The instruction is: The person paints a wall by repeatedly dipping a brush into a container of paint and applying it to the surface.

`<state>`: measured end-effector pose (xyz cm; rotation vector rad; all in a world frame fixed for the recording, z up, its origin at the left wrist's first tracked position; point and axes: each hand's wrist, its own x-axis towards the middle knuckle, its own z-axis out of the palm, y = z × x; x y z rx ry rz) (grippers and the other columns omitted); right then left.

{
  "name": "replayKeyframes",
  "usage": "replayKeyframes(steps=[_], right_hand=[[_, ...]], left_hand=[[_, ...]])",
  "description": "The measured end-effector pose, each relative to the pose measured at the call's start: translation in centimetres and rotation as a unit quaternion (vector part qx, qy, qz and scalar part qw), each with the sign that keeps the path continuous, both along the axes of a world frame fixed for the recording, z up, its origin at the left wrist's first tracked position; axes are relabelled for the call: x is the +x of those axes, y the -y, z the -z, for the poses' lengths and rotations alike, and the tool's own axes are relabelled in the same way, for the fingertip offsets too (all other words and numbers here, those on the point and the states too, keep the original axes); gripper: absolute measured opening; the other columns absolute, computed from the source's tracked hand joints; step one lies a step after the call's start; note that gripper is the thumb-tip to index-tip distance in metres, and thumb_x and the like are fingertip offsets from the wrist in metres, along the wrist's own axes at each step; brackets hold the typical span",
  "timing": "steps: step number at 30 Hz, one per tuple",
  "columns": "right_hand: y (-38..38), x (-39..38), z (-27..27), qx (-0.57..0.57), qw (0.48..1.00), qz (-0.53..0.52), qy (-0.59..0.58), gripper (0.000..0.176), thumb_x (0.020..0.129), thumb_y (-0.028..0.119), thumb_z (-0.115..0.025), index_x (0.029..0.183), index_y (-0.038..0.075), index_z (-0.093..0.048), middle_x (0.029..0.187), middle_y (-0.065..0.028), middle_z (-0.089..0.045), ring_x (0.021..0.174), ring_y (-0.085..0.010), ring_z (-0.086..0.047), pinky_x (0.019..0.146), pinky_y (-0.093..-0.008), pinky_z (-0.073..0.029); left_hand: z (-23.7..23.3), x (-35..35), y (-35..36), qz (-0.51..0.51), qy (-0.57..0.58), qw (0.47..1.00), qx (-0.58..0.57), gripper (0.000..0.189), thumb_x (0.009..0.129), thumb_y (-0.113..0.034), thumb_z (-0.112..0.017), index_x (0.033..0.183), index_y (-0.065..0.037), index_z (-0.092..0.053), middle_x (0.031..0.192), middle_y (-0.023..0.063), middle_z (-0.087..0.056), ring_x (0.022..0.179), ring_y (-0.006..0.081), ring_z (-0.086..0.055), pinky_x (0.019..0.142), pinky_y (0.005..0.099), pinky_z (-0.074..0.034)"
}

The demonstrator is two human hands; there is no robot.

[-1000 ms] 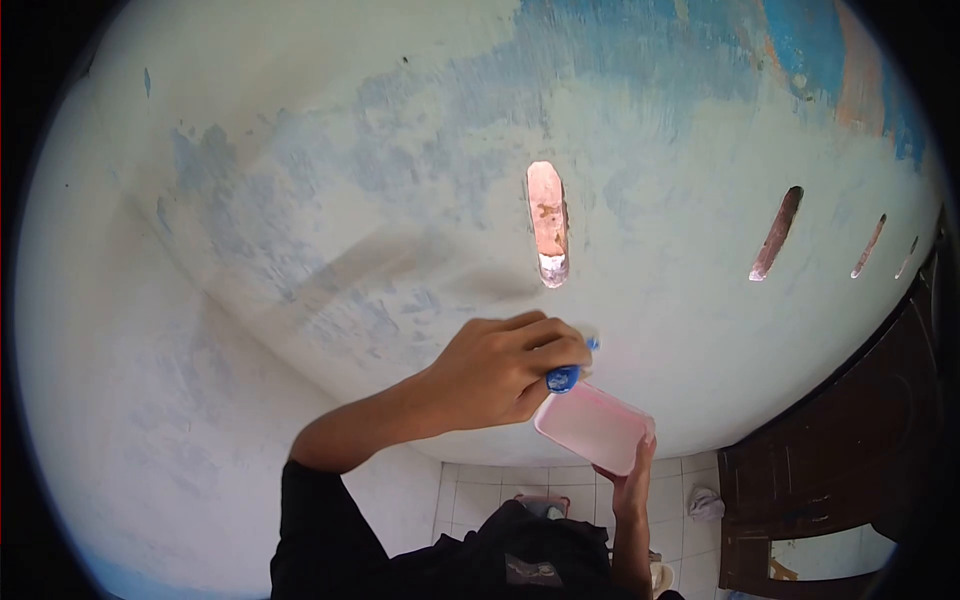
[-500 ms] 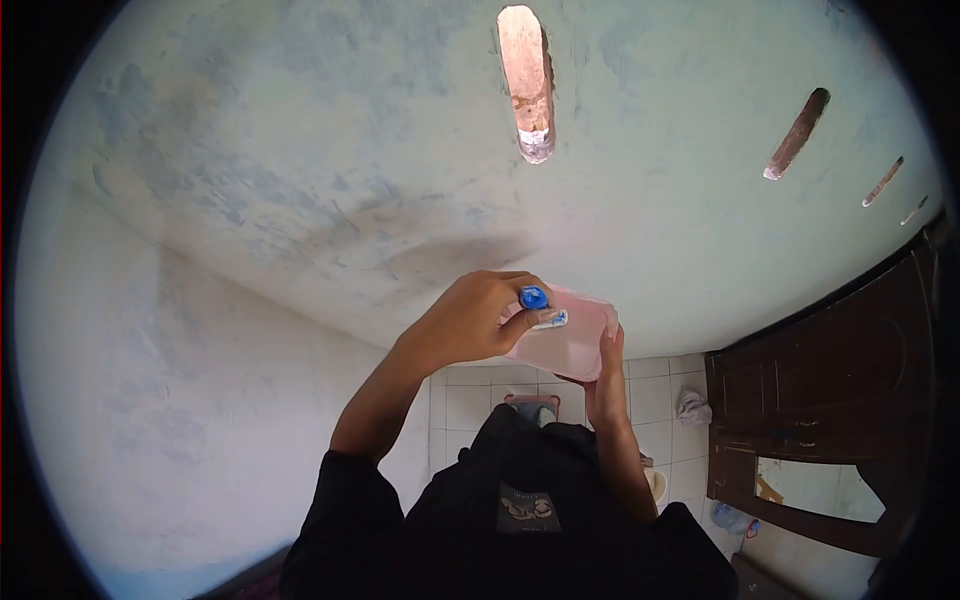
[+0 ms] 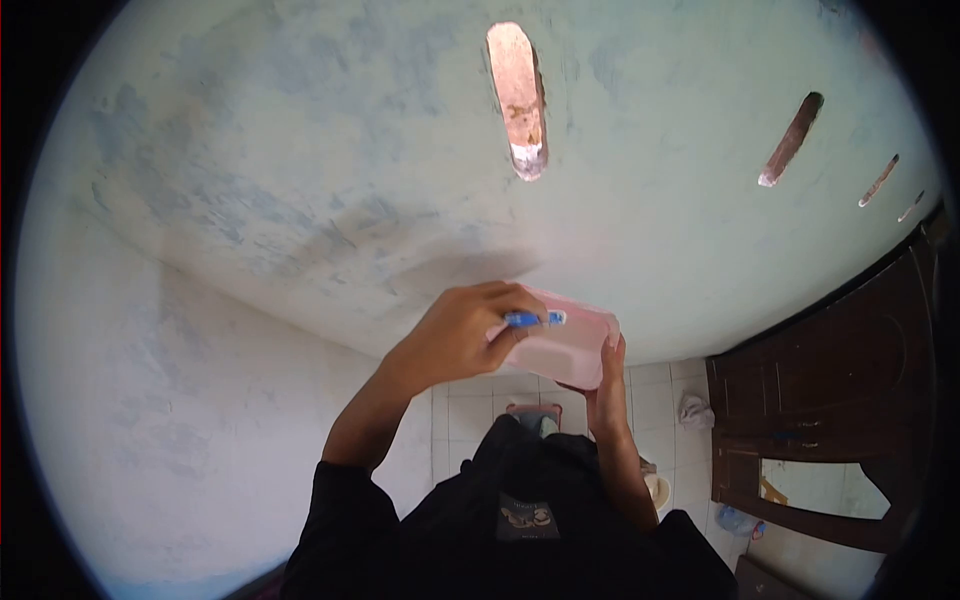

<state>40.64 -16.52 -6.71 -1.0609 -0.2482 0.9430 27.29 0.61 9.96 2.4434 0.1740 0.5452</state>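
My right hand [image 3: 613, 372] grips the right side of a shallow pink plastic container [image 3: 565, 360], its open top facing up toward me and its corner under my thumb. My left hand [image 3: 460, 330] is closed around a small blue tool with a white end [image 3: 535, 319], held over the left part of the container. What its working end is, I cannot tell. My left fingers overlap the container's far left rim. Both hands are close together in front of the pale green wall [image 3: 620, 230].
Long slots [image 3: 518, 100] pierce the patchy wall ahead. On the right stands a dark wooden cabinet [image 3: 800, 400] with a mirror panel. Below, a crumpled cloth [image 3: 695, 410] and a plastic bottle [image 3: 735, 519] lie on white floor tiles [image 3: 650, 400], near a cream bucket [image 3: 658, 491].
My left hand has lowered slightly and moved left. The blue tool has turned from end-on to lying sideways in my fingers. The pink container has shifted down a little.
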Motion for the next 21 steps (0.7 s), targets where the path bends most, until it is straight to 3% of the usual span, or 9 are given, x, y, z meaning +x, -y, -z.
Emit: replayKeyframes(steps=[5,10,12,14,16,18,21], right_hand=[[-0.3,0.0,-2.6,-0.017,1.0,-0.004,-0.009,0.061,0.108,0.058,-0.04,0.155,0.021,-0.027,0.148,-0.0103,-0.05,0.128,-0.0288,-0.061,0.09,-0.0486,-0.058],[-0.7,0.5,-2.3,-0.007,1.0,-0.01,0.011,0.061,0.108,0.058,-0.04,0.155,0.02,-0.027,0.148,-0.0112,-0.05,0.126,-0.0302,-0.062,0.09,-0.0502,-0.059],[-0.8,0.4,-2.0,-0.01,1.0,-0.007,0.018,0.061,0.108,0.058,-0.04,0.155,0.02,-0.027,0.148,-0.0116,-0.049,0.126,-0.0307,-0.062,0.089,-0.0504,-0.06],[-0.7,0.2,-2.0,-0.015,1.0,-0.009,0.012,0.062,0.109,0.058,-0.039,0.155,0.019,-0.027,0.148,-0.0119,-0.049,0.125,-0.031,-0.062,0.089,-0.0503,-0.06],[-0.6,0.2,-1.3,-0.017,1.0,-0.01,0.007,0.062,0.109,0.058,-0.039,0.155,0.019,-0.027,0.148,-0.0119,-0.049,0.125,-0.0305,-0.062,0.088,-0.0495,-0.06],[-0.5,-0.1,-0.9,-0.016,1.0,-0.007,0.002,0.062,0.109,0.058,-0.039,0.155,0.019,-0.027,0.148,-0.0119,-0.049,0.125,-0.0301,-0.062,0.088,-0.0488,-0.06],[-0.3,-0.2,-0.8,-0.011,1.0,-0.001,0.0,0.062,0.109,0.058,-0.039,0.155,0.019,-0.027,0.147,-0.0118,-0.05,0.124,-0.0297,-0.062,0.088,-0.0481,-0.06]], left_hand=[[-4.4,-0.1,1.0,0.012,0.055,0.994,0.098,0.025,0.082,-0.001,-0.082,0.104,-0.01,-0.073,0.097,0.008,-0.075,0.086,0.0283,-0.073,0.071,0.0357,-0.059],[-14.5,-0.2,-1.1,0.001,0.173,0.977,0.129,0.025,0.084,0.003,-0.08,0.107,-0.007,-0.075,0.103,0.0107,-0.077,0.088,0.0234,-0.075,0.073,0.0331,-0.058],[-20.0,0.2,-2.9,0.019,0.172,0.958,0.229,0.019,0.091,0.003,-0.074,0.109,-0.003,-0.075,0.106,0.0119,-0.078,0.09,0.0216,-0.075,0.078,0.0302,-0.059],[-24.3,1.7,-3.0,-0.035,0.194,0.915,0.351,0.014,0.098,-0.001,-0.068,0.11,0.001,-0.075,0.106,0.0125,-0.078,0.091,0.023,-0.076,0.08,0.0286,-0.06],[-27.9,3.9,-1.1,-0.134,0.157,0.946,0.249,0.01,0.097,-0.006,-0.072,0.103,0.0,-0.074,0.099,0.0129,-0.077,0.081,0.0195,-0.074,0.07,0.0276,-0.059],[-29.0,4.8,-1.2,-0.143,0.171,0.95,0.221,0.009,0.096,-0.009,-0.073,0.099,0.0,-0.074,0.095,0.0133,-0.077,0.077,0.0175,-0.072,0.065,0.0273,-0.058],[-28.1,4.9,-4.2,-0.034,0.298,0.895,0.332,0.009,0.098,-0.008,-0.071,0.1,0.001,-0.073,0.093,0.0125,-0.076,0.079,0.0194,-0.073,0.067,0.0282,-0.058]])
